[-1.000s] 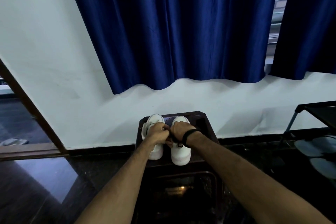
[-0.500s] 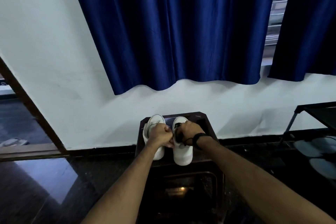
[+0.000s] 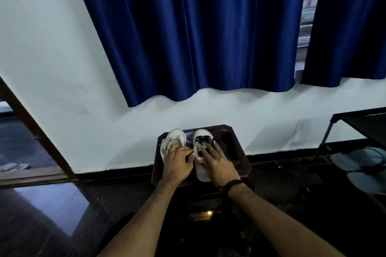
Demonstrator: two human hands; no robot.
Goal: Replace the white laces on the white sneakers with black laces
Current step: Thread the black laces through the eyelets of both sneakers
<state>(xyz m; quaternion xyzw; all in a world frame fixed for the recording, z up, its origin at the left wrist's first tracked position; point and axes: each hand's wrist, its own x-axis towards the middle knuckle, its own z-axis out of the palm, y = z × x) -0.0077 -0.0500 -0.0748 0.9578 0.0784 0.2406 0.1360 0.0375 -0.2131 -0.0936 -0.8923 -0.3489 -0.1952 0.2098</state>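
Two white sneakers stand side by side, toes toward the wall, on a small dark wooden stool (image 3: 240,162). The right sneaker (image 3: 203,174) carries a black lace (image 3: 201,139) tied over its front. The left sneaker (image 3: 175,136) shows only a thin dark line across its front. My left hand (image 3: 177,166) rests flat on the left sneaker with its fingers stretched forward. My right hand (image 3: 217,166), a black band on its wrist, lies with straight fingers on the right sneaker behind the lace. The sneakers' rear halves are hidden under my hands.
A white wall with dark blue curtains (image 3: 198,37) rises right behind the stool. A black rack (image 3: 359,119) with grey slippers (image 3: 363,160) under it stands at the right. A brown door frame (image 3: 35,131) runs along the left above glossy dark floor.
Both hands were curled together between the sneakers, working the lace. They have since opened and spread flat, one on each sneaker, and the black lace on the right sneaker now shows.
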